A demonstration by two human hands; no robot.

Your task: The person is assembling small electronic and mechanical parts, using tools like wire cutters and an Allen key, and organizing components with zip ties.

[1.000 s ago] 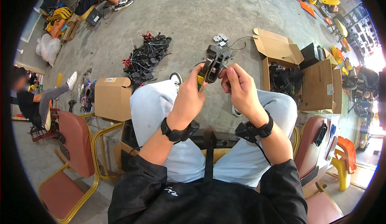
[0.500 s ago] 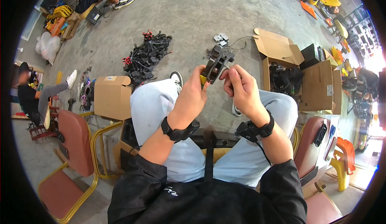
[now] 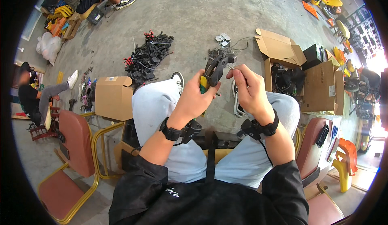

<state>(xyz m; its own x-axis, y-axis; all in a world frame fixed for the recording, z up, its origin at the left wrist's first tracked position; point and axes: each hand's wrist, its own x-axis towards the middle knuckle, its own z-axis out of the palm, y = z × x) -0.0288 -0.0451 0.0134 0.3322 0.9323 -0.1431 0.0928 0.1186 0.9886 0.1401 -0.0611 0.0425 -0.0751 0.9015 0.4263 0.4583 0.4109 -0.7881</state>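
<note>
Black plastic and dark metal, by the look of it: a chunky black clamp-like part with a curved lever [image 3: 217,69] is up in the air over the gap between the knees, and the left hand [image 3: 193,96] has it wrapped in fingers and thumb. Same hand also seems to be hanging on to a yellow-and-green handle-like piece [image 3: 203,84], mostly tucked behind the palm, so can't say exactly what that is.

Right hand [image 3: 252,88] is just beside it, thumb and fingertips pinched on a thin pale rod-like bit [image 3: 230,67]. Its tip sits really close to the black part; can't tell if they touch.

What's changed: half a second ago the black part showed its open, slotted side, and now the left wrist has rolled so the curved flank faces up. Right hand has also drifted a little outward, so I'd say the part is being reoriented rather than pressed on right now, and the pinched bit looks separate from it.

Out on the grey concrete floor [image 3: 194,14] past the hands there's a heap of black cabled units with red ends [image 3: 150,55], plus a little cluster of silvery metal pieces [image 3: 222,40].
</note>
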